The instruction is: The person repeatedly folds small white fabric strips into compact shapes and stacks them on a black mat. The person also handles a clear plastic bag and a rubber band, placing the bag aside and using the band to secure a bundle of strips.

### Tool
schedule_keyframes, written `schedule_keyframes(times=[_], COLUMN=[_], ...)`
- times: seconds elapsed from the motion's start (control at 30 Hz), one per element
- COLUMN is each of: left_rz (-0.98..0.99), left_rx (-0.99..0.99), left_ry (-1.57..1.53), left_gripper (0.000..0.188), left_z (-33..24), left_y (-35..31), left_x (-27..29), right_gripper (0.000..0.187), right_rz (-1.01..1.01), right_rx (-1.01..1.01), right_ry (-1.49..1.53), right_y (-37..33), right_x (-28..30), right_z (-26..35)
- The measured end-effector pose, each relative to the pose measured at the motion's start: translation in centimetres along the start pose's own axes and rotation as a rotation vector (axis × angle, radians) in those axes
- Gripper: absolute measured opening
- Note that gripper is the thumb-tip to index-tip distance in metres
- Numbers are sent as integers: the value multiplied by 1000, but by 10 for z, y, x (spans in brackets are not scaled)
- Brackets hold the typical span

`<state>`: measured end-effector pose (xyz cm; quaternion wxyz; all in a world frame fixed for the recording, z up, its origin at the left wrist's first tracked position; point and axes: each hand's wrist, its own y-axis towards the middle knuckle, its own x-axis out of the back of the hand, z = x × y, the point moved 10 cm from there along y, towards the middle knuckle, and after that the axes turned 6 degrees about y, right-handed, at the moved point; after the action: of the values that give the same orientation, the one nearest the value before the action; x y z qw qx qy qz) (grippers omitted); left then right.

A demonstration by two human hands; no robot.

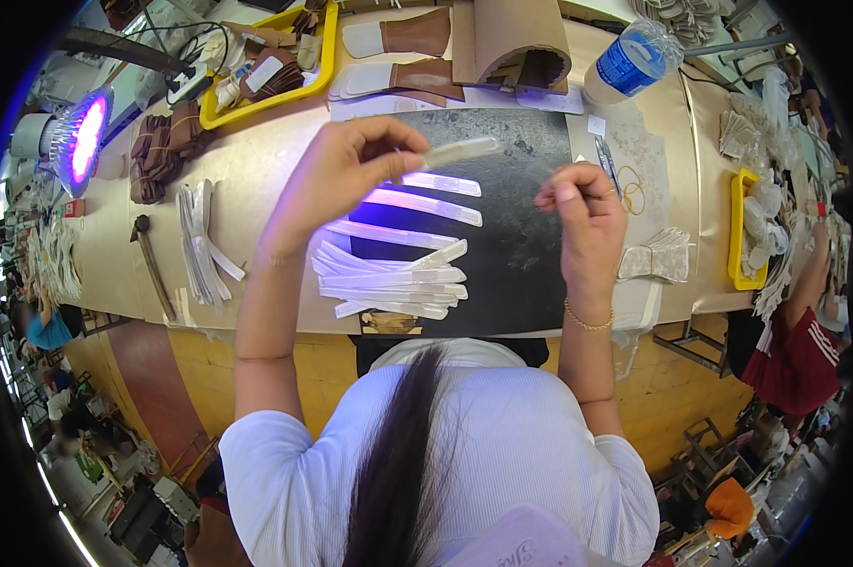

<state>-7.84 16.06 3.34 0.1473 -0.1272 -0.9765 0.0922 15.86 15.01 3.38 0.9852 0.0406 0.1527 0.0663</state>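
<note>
My left hand [355, 168] pinches one end of a pale, whitish strip [464, 151], holding it raised over the black mat [525, 250]. To its right, my right hand [587, 203] is closed, thumb against fingers; whatever is between the fingertips is too small or blurred to make out. Below the left hand, several white strips [424, 205] lie apart on the mat's left side, tinted violet by light. Nearer to me is a loose pile of similar strips [393, 280], overlapping at different angles.
A lit violet lamp [88, 140] stands at left, near a hammer [152, 265] and bundled white strips [199, 241]. Behind are a yellow tray [327, 57], brown pieces [417, 33] and a bottle [625, 64]. Rubber bands [631, 194] lie at right; a co-worker's red garment [795, 364] shows beyond.
</note>
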Motion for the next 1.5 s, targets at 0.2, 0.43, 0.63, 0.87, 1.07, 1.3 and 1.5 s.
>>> schedule_keyframes(times=[0.2, 0.43, 0.63, 0.87, 1.07, 1.3, 1.5], left_rz=[120, -12, -4, -21, -60, -54, -90], left_rx=[-48, -196, -105, 3, -26, 8, -41], left_ry=[554, 820, 754, 248, -4, -62, 5], left_gripper=[26, 30, 21, 21, 23, 23, 22], left_z=[84, 56, 65, 31, 4, -6, -9], left_y=[72, 32, 28, 20, 14, 5, 4], left_x=[-4, -38, -43, -42, -44, -43, -42], right_gripper=[9, 8, 11, 14, 16, 15, 14], right_rz=[-50, -38, -13, 0, 62, 164, 178], right_rx=[-49, -36, 200, 451, 591, 649, 656], right_ry=[-32, -483, -864, -917, -976, -957, -938], right_y=[-7, -9, -8, 1, 6, 4, 4], right_x=[17, 11, -21, -50, -66, -69, -70], right_z=[-10, -19, -25, -9, 24, 37, 38])
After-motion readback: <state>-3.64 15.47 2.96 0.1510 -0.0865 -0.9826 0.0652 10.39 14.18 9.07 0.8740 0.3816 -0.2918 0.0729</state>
